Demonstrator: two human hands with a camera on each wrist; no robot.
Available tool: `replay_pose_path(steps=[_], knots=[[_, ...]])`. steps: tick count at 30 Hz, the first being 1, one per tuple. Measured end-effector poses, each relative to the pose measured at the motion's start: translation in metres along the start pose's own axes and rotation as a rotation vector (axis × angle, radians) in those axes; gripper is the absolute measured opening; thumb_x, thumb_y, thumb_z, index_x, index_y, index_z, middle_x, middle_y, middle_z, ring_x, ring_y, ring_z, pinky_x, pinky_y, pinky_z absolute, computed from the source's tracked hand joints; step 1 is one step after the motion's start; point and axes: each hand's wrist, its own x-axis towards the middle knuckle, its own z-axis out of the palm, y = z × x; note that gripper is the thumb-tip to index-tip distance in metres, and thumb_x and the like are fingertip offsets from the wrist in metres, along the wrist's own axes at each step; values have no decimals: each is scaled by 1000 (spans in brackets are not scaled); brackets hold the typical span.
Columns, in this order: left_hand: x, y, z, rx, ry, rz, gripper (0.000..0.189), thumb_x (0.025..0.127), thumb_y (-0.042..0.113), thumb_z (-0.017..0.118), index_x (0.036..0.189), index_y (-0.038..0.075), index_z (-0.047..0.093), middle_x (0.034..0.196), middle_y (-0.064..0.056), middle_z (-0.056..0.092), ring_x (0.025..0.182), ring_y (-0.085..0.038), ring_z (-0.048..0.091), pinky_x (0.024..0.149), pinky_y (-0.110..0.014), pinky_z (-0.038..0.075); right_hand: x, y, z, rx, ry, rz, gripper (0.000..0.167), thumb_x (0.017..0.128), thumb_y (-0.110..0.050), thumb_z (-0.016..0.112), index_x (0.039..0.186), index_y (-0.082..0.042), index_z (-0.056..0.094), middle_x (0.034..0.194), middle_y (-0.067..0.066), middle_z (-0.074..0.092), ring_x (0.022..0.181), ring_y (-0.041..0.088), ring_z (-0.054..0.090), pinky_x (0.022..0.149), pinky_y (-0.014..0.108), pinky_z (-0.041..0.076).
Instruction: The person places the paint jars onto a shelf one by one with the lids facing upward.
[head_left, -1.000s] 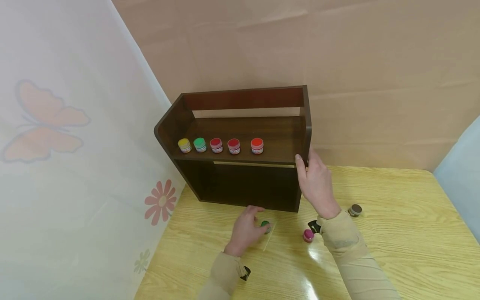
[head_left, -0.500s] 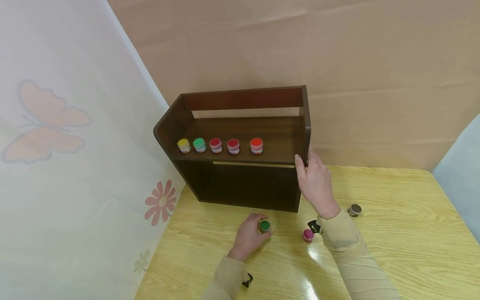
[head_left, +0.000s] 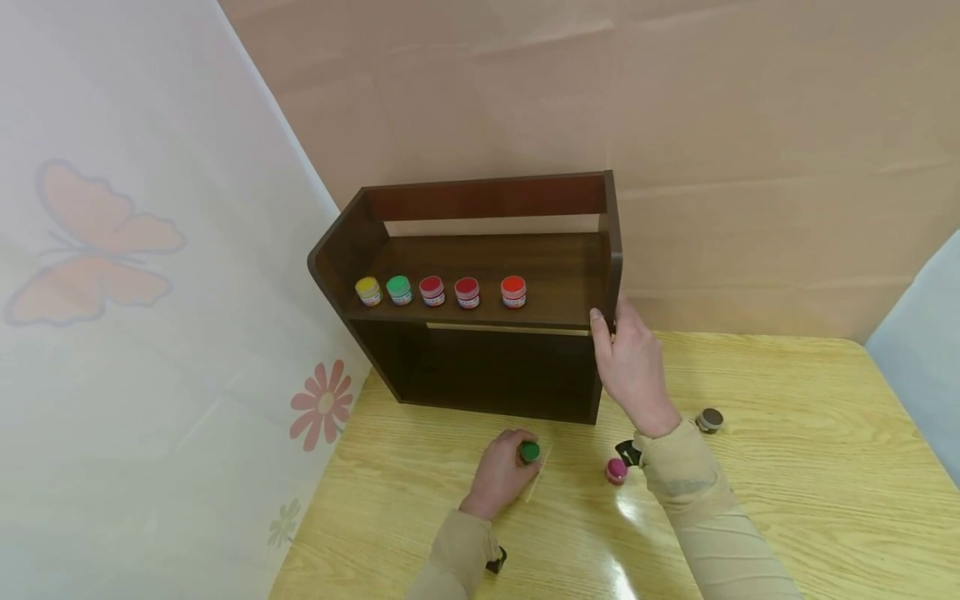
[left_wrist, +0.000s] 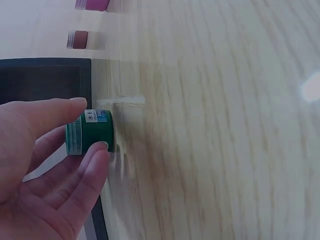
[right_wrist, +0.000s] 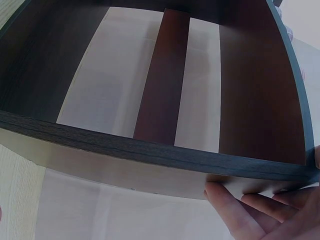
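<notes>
Jars (head_left: 432, 291) already on the shelf (head_left: 558, 283) total five; your left hand (head_left: 497, 477) pinches the green jar (head_left: 529, 452) at its six o'clock; your right hand (head_left: 636, 367) grips the shelf's side; magenta jar (head_left: 617, 472), five o'clock, and brown jar (head_left: 709, 421), four, remain.

Head view from above, downward — green jar (head_left: 530, 452) in common with close left-wrist view, shelf (head_left: 564, 287) with right
</notes>
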Motion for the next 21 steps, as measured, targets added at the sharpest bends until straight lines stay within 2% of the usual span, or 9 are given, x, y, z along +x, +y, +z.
replay_pose_path(steps=[3,11,16,21], knots=[[2,1,0,3,-10,-11,35,85,18,75,118,12,65,101,-4,63,74,-1,54,67,-16,49,0,0,0,2,0,0,46,102,-41,38,135,-9,48,115,19,63,98,40,64,75,60,49],[9,-4,6,71,2,2,29,83,18,76,110,13,66,100,0,64,89,-14,61,77,-25,53,0,1,1,4,9,-4,46,102,-41,39,134,-9,48,114,18,64,96,40,65,74,60,49],[13,-9,12,72,-11,-28,25,83,16,76,106,14,67,97,3,60,84,-9,57,73,-21,51,0,1,2,2,7,-8,46,102,-41,38,134,-10,48,114,18,64,96,39,65,74,60,50],[14,-6,12,59,-13,-32,23,81,14,76,102,12,67,96,1,59,82,-10,57,72,-21,51,0,1,2,1,13,-10,46,102,-41,39,133,-9,48,113,19,64,96,41,65,73,61,49]])
